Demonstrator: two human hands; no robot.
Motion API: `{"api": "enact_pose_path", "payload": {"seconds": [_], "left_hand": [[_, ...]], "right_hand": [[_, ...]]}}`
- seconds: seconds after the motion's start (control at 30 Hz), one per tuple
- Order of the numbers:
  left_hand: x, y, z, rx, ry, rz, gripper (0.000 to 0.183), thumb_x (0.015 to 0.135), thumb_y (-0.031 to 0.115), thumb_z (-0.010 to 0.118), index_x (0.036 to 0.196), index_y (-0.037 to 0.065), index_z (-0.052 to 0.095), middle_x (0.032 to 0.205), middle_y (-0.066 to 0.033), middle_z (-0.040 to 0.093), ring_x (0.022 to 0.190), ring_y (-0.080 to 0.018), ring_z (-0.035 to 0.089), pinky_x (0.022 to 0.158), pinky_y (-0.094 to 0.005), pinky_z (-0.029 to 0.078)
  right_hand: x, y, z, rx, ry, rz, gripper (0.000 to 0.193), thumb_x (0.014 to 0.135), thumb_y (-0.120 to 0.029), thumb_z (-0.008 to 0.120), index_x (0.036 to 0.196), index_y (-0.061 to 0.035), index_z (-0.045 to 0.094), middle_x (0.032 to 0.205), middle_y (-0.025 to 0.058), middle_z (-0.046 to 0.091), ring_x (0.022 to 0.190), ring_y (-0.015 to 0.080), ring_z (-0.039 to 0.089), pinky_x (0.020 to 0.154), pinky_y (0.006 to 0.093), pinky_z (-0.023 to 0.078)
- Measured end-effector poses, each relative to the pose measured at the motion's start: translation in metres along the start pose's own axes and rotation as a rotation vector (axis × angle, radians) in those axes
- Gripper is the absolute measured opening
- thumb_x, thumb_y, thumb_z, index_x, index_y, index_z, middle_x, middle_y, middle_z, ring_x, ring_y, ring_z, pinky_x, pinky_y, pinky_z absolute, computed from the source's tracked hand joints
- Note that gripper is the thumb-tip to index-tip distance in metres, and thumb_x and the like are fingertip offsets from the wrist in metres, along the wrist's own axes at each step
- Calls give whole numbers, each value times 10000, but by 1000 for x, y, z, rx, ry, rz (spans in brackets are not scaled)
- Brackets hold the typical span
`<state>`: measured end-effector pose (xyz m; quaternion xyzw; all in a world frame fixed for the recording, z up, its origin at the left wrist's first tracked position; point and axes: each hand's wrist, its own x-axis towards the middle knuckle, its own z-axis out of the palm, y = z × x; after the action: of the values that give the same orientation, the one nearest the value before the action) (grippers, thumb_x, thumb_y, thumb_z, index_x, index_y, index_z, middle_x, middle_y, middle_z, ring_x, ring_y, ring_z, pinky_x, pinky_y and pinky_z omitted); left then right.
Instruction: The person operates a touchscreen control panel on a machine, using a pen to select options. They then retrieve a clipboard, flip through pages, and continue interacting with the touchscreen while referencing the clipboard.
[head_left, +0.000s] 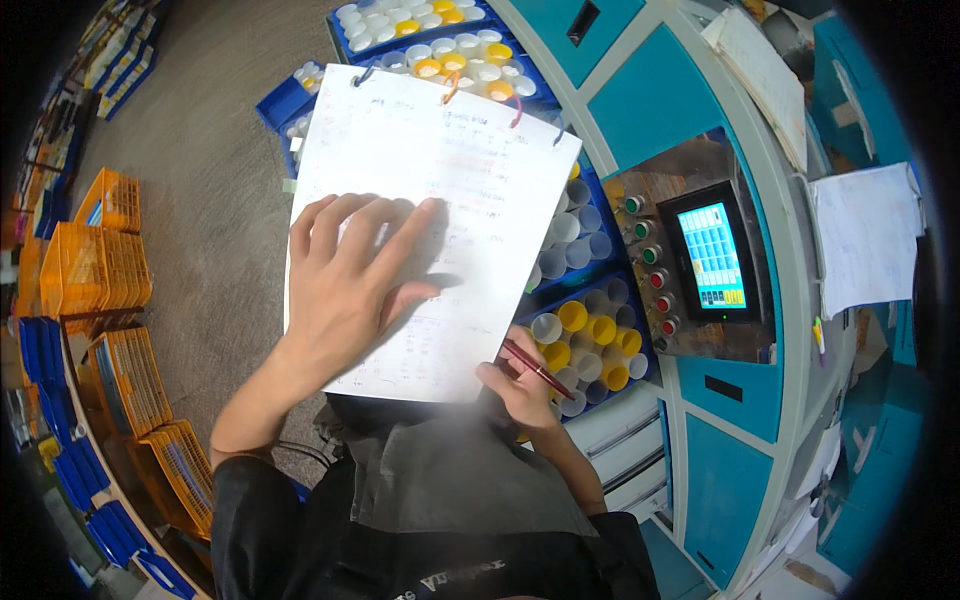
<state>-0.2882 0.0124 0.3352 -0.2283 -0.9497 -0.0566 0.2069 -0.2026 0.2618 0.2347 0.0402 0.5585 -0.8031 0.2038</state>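
Ring-bound handwritten sheets (pixel 470 290) stretch lengthwise away from the person, left hand (pixel 345 260) over them, fingers apart; at their lower-right edge, the right hand (pixel 524 396) clamps a dark-red pen (pixel 537 368).

Paper sheets (pixel 480 310) white, matt, smooth; pen (pixel 540 370) glossy dark red, plastic or lacquered metal, can't tell from here. Cups (pixel 572 316) smooth plastic; control panel (pixel 715 340) shiny, smudged metal. Apron (pixel 440 490) dull cloth, floor (pixel 220 130) matt, rough-looking.
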Motion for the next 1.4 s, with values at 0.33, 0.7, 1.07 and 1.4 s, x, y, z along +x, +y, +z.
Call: {"api": "enact_pose_path", "payload": {"seconds": [0.33, 0.7, 1.07, 1.4], "left_hand": [[7, 4, 10, 92, 4, -4, 784, 895, 725, 605, 1509, 238, 606, 1170, -50, 580, 1153, -285, 505, 1048, -523, 345], [1, -3, 27, 117, 67, 41, 779, 908, 699, 669, 1507, 204, 616, 1193, -86, 578, 1238, -320, 453, 1091, -537, 325], [2, -1, 32, 32, 58, 38, 749, 885, 582, 778, 1526, 233, 607, 1247, -79, 544, 1240, -296, 428, 1109, -502, 345], [7, 1, 34, 80, 50, 50, 773, 918, 682, 691, 1508, 188, 625, 1159, -82, 558, 1232, -311, 413, 1092, -531, 347]], "right_hand": [[-4, 6, -15, 1, -35, 4, 492, 961, -12, 674, 1411, 4, 474, 1292, 135, 683, 1178, 155, 632, 1012, 313, 494], [-3, -54, -130, -1342, 829, -740, 450, 1076, -338, 581, 1365, -10, 684, 982, 88, 694, 865, 199, 621, 833, 374, 471], [4, -103, -165, -1794, 1208, -847, 197, 904, -101, 757, 1101, -85, 750, 893, 24, 728, 818, 175, 666, 834, 361, 381], [14, -94, -176, -1827, 1188, -826, 174, 873, -110, 767, 1047, -110, 753, 883, 0, 711, 804, 161, 654, 844, 355, 371]]}}
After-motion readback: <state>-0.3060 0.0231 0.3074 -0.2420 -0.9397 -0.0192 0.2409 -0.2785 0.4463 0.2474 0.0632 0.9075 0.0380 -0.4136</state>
